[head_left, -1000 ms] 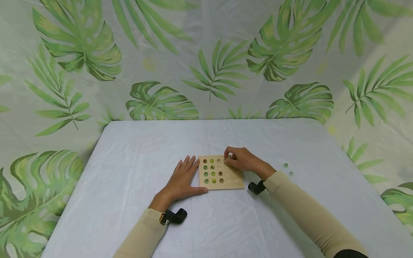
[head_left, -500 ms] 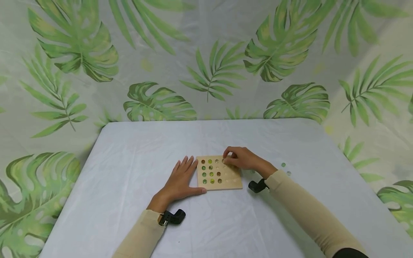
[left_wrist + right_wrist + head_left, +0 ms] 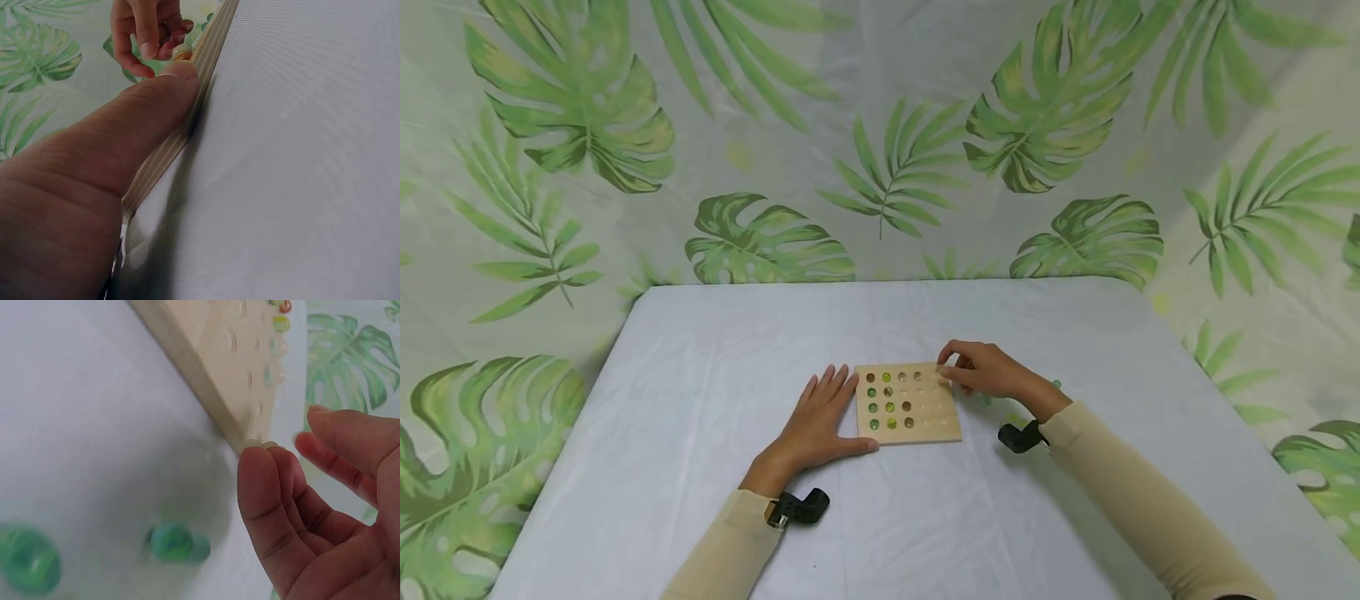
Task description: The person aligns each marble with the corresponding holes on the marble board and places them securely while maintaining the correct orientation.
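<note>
A flat wooden board (image 3: pixel 938 422) with rows of round hollows lies mid-table, glass marbles sitting in its left columns and along the whole far row except its right end. My left hand (image 3: pixel 820 421) rests against the board's left side, fingers straight, thumb at the near-left corner. In the left wrist view that thumb (image 3: pixel 156 100) touches the board's edge beside a marble (image 3: pixel 182 52). Over the far-right corner hovers my right hand (image 3: pixel 988 369). The right wrist view shows its thumb and fingers (image 3: pixel 259 487) apart, with no marble visible between them.
Loose green marbles (image 3: pixel 172 542) lie on the white cloth right of the board, partly hidden by the right forearm in the head view. Behind the table (image 3: pixel 737 333) hangs a leaf-print cloth (image 3: pixel 880 250). Each wrist carries a small black camera (image 3: pixel 805 506).
My right hand has let go of a marble in the far row's fourth hollow and drawn a little to the right. My left hand stays at the board.
</note>
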A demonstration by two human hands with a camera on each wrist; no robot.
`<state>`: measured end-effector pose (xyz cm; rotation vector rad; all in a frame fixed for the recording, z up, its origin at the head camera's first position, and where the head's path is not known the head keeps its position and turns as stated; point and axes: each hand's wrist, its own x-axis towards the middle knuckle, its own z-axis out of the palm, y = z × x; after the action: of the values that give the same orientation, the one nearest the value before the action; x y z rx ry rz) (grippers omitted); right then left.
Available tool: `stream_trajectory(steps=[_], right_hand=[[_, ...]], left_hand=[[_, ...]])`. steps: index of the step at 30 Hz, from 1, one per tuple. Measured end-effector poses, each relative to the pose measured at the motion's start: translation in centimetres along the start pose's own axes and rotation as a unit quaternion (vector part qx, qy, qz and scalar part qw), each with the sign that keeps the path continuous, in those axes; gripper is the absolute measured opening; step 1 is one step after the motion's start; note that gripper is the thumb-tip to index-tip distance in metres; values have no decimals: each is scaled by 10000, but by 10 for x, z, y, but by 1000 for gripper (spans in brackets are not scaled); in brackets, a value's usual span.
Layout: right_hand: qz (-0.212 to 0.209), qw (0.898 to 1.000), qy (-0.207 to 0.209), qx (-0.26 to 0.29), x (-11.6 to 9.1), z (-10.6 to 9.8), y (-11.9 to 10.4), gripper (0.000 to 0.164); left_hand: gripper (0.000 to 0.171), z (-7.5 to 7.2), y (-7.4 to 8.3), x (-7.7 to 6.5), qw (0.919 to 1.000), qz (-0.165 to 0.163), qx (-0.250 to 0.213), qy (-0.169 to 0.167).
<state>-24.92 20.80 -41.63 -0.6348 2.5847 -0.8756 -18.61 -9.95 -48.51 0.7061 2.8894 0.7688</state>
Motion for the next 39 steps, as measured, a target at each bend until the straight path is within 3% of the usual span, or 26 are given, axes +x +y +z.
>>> stream_trajectory(steps=[14, 39], right_hand=[[267, 9994, 239, -35, -32, -16, 25, 28], [627, 9937, 704, -605, -77, -39, 63, 24]], left_hand=[[111, -4, 0, -2, 9999, 118, -11, 111], [111, -3, 3, -2, 9999, 98, -41, 87]])
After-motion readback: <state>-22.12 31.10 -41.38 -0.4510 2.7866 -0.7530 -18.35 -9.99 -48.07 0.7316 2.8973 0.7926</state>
